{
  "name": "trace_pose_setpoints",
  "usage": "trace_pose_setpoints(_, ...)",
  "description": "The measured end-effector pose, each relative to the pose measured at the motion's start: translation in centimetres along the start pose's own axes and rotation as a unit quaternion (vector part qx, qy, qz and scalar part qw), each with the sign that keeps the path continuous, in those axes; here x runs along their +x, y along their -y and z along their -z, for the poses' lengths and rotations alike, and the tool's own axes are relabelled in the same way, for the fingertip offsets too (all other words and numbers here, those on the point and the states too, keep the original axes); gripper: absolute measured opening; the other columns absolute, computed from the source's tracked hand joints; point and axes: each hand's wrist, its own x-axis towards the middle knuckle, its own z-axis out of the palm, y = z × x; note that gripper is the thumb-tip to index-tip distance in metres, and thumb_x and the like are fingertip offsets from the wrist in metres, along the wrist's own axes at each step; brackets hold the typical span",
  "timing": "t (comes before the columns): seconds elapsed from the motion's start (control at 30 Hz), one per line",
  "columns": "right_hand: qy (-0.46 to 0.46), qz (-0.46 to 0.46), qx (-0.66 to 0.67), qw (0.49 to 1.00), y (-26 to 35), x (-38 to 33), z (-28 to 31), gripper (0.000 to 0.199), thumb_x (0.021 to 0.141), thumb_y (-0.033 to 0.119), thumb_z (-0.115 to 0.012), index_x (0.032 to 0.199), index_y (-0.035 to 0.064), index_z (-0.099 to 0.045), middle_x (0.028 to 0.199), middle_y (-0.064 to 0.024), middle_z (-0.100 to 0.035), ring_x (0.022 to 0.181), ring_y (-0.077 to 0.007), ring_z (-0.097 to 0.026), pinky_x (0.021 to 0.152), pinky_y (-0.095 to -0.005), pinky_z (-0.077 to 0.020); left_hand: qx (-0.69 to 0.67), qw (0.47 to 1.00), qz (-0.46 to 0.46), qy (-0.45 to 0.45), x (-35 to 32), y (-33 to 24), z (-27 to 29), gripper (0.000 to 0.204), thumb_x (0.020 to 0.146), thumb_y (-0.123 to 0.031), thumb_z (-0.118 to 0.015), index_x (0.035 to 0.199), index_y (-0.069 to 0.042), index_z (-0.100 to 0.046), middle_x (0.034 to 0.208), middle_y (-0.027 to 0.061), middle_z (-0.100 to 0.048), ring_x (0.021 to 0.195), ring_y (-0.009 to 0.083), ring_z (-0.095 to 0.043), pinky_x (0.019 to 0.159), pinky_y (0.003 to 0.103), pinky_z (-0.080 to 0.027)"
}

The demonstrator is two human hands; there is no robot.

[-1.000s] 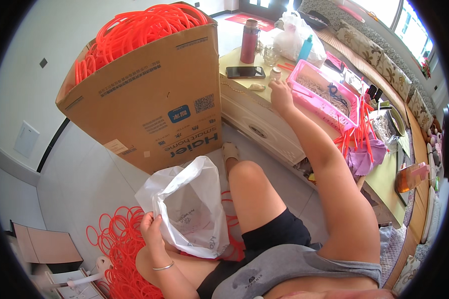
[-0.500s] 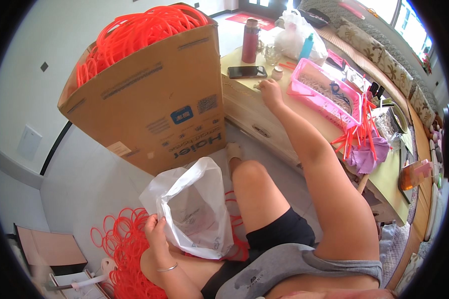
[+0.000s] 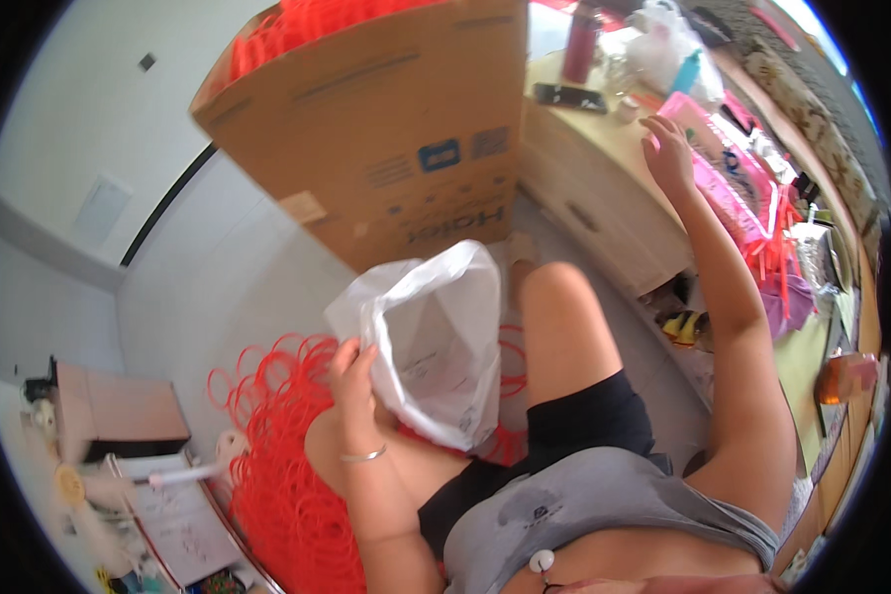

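My left hand (image 3: 353, 378) is closed on the rim of a white plastic bag (image 3: 391, 371), which gapes between my legs. My right hand (image 3: 669, 153) is over the table's near edge, beside the pink plastic basket (image 3: 713, 193). Its fingers are bent but apart, and I see nothing in them. Stringy material lies in the basket, partly blurred. A small round jar (image 3: 627, 109) stands just beyond the right hand, and a dark phone (image 3: 570, 97) lies farther left.
A tall cardboard box (image 3: 366, 139) filled with red plastic rings stands ahead. More red rings (image 3: 277, 475) are heaped on the floor at my left. The table (image 3: 594, 139) also bears a dark red bottle (image 3: 582, 45), a white bag (image 3: 663, 49) and a purple cloth (image 3: 787, 305).
My right hand has moved from the table edge near the phone toward the basket, and its fingers have spread. The view has shifted; my left hand still grips the bag.
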Motion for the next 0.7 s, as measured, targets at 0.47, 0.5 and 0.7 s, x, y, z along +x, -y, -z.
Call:
trace_pose_setpoints(0.47, 0.493, 0.113, 0.511, 0.695, 36.2, -5.3, -6.2, 0.038, 0.087, 0.013, -0.064, 0.124, 0.0067, -0.068, 0.125, -0.0133, -0.068, 0.119, -0.0282, -0.061, 0.102, -0.0382, -0.047, -0.057, 0.993, -0.019, 0.106, -1.3, -2.2, -1.1, 0.036, 0.076, 0.003, -0.064, 0.112, 0.003, -0.062, 0.1, 0.0071, -0.067, 0.088, 0.0138, -0.062, 0.083, 0.027, -0.05)
trace_pose_setpoints(0.5, 0.543, 0.118, 0.505, 0.66, 36.9, -5.1, -6.0, 0.036, 0.087, 0.014, -0.063, 0.121, 0.0062, -0.069, 0.121, -0.013, -0.069, 0.116, -0.0258, -0.063, 0.1, -0.0365, -0.0475, -0.066, 0.99, -0.026, 0.125, -1.5, -2.5, -1.1, 0.036, 0.076, 0.003, -0.064, 0.112, 0.003, -0.063, 0.1, 0.0064, -0.067, 0.087, 0.0134, -0.062, 0.083, 0.026, -0.049)
trace_pose_setpoints(0.7, 0.632, 0.133, 0.467, 0.604, 38.2, -5.3, -3.5, 0.029, 0.086, 0.012, -0.062, 0.112, 0.0045, -0.073, 0.105, -0.0085, -0.072, 0.099, -0.0169, -0.063, 0.089, -0.0311, -0.0483, 0.171, 0.956, -0.24, 0.008, 0.6, -1.9, 0.0, 0.021, 0.091, -0.01, -0.059, 0.105, -0.002, -0.071, 0.103, 0.0057, -0.071, 0.088, 0.016, -0.063, 0.08, 0.03, -0.048)
